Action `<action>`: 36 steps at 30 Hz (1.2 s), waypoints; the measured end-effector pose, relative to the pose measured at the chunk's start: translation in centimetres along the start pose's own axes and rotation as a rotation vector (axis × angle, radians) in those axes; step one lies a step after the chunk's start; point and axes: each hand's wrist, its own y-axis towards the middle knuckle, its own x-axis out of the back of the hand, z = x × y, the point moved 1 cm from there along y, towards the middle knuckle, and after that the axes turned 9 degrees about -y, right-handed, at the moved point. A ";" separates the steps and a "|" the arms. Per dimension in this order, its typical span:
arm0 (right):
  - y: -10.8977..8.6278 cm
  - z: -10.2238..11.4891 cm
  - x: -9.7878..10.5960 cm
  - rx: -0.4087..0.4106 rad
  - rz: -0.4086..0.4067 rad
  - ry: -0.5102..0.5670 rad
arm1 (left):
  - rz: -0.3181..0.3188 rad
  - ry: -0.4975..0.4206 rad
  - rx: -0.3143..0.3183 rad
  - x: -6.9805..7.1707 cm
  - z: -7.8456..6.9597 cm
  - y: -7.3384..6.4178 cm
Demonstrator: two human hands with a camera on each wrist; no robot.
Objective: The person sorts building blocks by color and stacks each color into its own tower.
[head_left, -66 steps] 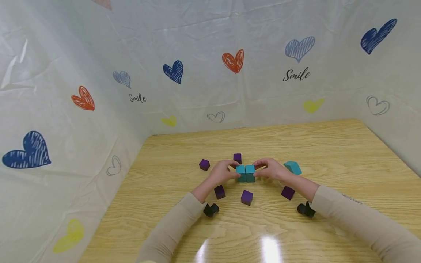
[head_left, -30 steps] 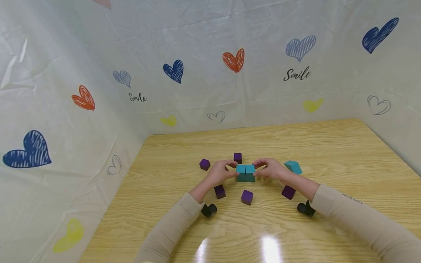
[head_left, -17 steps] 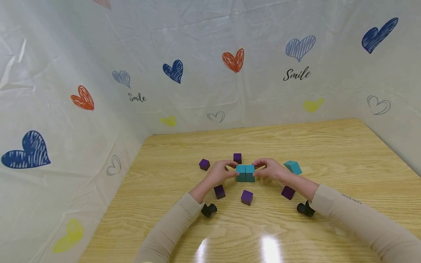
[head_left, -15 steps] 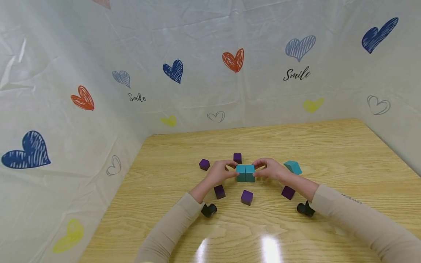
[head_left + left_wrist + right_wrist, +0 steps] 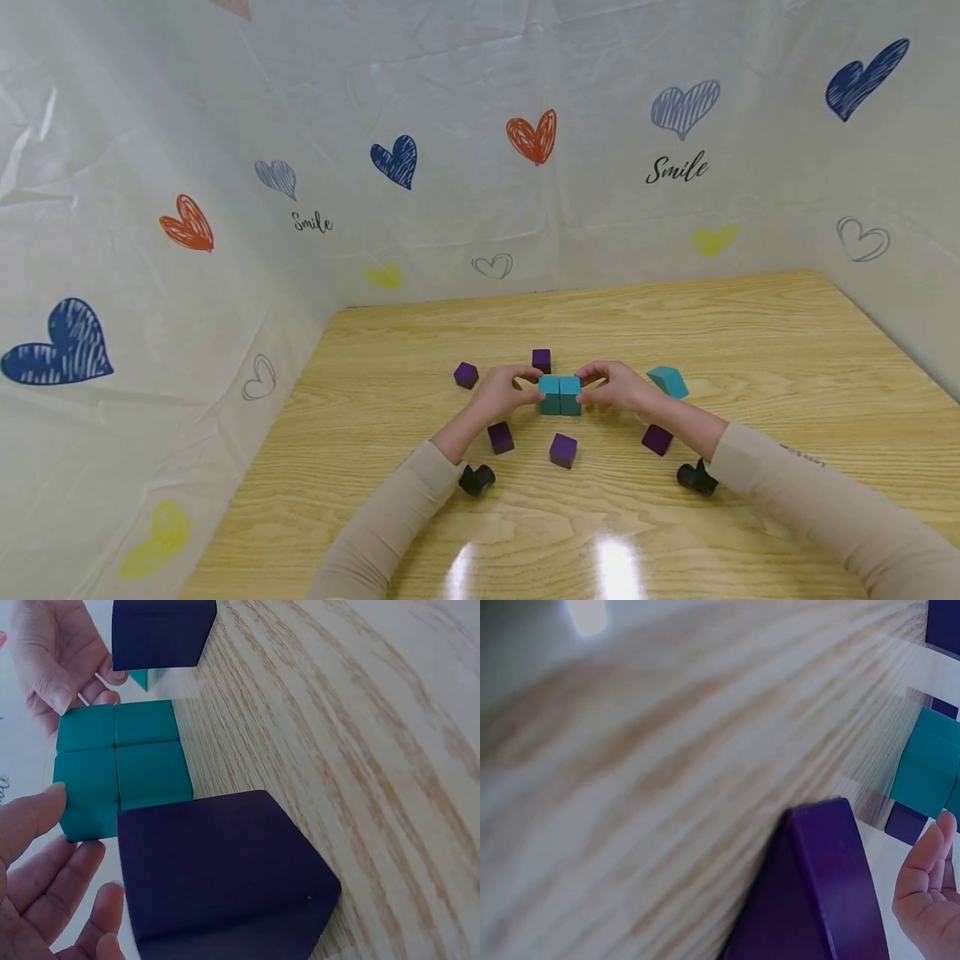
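Note:
Several teal blocks stand packed two wide and two high at mid-table. The left column (image 5: 550,400) and right column (image 5: 571,400) sit side by side with a thin seam. My left hand (image 5: 498,396) holds the upper left block, thumb near its front corner and fingers farther back. From the other side my right hand (image 5: 618,387) holds the upper right block the same way. The left wrist view shows the front of the teal stack (image 5: 154,776) and both hands at its upper row. In the right wrist view, the right hand (image 5: 928,896) reaches the teal block (image 5: 928,769) at the edge.
Purple cubes lie around the stack: one behind (image 5: 542,359), one far left (image 5: 466,375), one near left (image 5: 501,437), one in front (image 5: 563,450), one near right (image 5: 657,439). A teal wedge (image 5: 669,382) lies beyond the right wrist. A hearts-printed sheet (image 5: 442,221) surrounds the wooden table (image 5: 375,358).
Since the earliest frame, my left thumb has drawn back slightly left from the front of the stack. The right hand and the blocks stay where they were.

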 end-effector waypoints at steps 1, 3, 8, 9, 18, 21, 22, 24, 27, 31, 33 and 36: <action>0.0 0.0 0.0 0.000 0.000 0.000 | 0.000 0.000 -0.004 0.0 0.0 0.0; 0.0 0.0 0.0 0.001 -0.001 -0.001 | 0.002 -0.002 -0.005 0.0 0.0 0.0; 0.0 0.1 -0.1 0.009 -0.007 -0.005 | 0.004 -0.009 0.007 0.1 0.0 0.0; 0.0 0.1 -0.1 0.011 -0.008 -0.005 | 0.003 -0.013 0.007 0.2 0.0 0.0; -0.4 0.5 0.8 0.000 -0.016 -0.058 | 0.008 -0.007 -0.022 0.1 0.2 -0.1; -0.8 0.8 2.2 0.010 -0.058 -0.109 | 0.009 -0.008 -0.014 0.1 0.3 -0.1; -1.0 0.9 2.8 0.019 -0.078 -0.122 | 0.009 -0.011 -0.009 0.1 0.3 -0.1; -1.5 0.7 3.9 0.043 -0.128 -0.174 | 0.010 -0.017 -0.001 0.1 0.3 -0.1; -2.1 -0.2 5.6 0.056 -0.218 -0.268 | 0.010 -0.033 0.005 0.2 0.4 -0.1; -3.0 -2.0 7.2 0.022 -0.281 -0.391 | 0.014 -0.051 0.005 0.2 0.6 0.0; -3.4 -2.8 7.6 -0.023 -0.261 -0.427 | 0.017 -0.054 0.001 0.2 0.7 0.0; -3.7 -3.8 7.8 -0.094 -0.195 -0.460 | 0.020 -0.063 0.000 0.3 0.7 -0.1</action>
